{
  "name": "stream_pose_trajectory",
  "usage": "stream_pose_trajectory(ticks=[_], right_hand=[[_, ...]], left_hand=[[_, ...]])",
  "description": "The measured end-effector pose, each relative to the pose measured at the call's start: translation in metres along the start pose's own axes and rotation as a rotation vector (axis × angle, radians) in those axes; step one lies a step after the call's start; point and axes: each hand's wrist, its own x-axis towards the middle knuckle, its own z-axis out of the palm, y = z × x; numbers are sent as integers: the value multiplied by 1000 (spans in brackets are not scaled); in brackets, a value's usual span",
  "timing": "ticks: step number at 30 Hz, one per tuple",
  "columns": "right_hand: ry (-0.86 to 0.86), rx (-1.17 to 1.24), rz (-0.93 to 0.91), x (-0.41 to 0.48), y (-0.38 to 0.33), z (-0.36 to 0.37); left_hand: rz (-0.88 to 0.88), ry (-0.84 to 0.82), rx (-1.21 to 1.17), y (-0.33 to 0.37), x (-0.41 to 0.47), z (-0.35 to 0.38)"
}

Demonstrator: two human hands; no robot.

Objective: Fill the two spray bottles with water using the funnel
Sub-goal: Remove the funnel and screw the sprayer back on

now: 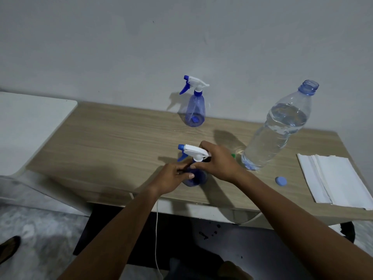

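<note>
A blue spray bottle [194, 179] stands near the table's front edge, its white and blue spray head [191, 151] on top. My left hand [173, 178] wraps the bottle's body from the left. My right hand [218, 160] grips the collar below the spray head from the right. A second blue spray bottle [194, 108] with its head on stands at the back by the wall. A large clear water bottle [278, 128], uncapped and mostly full, stands to the right. A small green piece [233, 155], perhaps the funnel, peeks out behind my right hand.
The blue bottle cap [281, 181] lies on the wooden table [101, 138] right of my forearm. A stack of white paper towels [335, 178] sits at the right edge. A white surface [30, 122] adjoins the table's left. A thin white cord [156, 229] hangs below the front edge.
</note>
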Motion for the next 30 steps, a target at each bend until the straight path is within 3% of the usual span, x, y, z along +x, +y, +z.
stream_pose_trajectory(ticks=[6, 11, 18, 30], right_hand=[[-100, 111, -3, -5, 7, -6], [-156, 64, -34, -4, 8, -11], [4, -154, -5, 1, -8, 1], [-132, 11, 22, -9, 4, -9]], left_hand=[[-34, -3, -28, -1, 0, 0], [-3, -7, 4, 0, 0, -1], [-10, -36, -12, 0, 2, -2], [40, -11, -9, -4, 4, -1]])
